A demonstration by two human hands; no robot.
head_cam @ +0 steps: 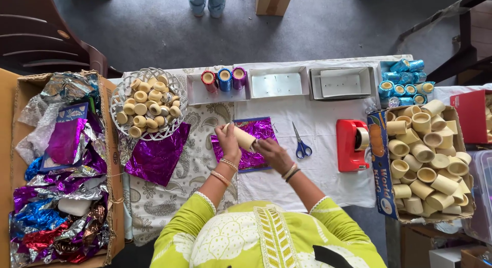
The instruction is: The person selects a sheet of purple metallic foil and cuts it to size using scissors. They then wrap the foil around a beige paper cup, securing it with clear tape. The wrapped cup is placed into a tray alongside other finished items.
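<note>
A cream cardboard tube lies slanted over a purple foil sheet spread on the white cloth. My left hand grips the tube's upper left end. My right hand pinches its lower right end, where it meets the foil. Both wrists carry bangles. The foil under my hands is partly hidden.
Blue-handled scissors and a red tape dispenser lie to the right. A carton of cream tubes stands far right, a white basket of small caps at back left. Another purple foil, white trays and a box of crumpled foil surround them.
</note>
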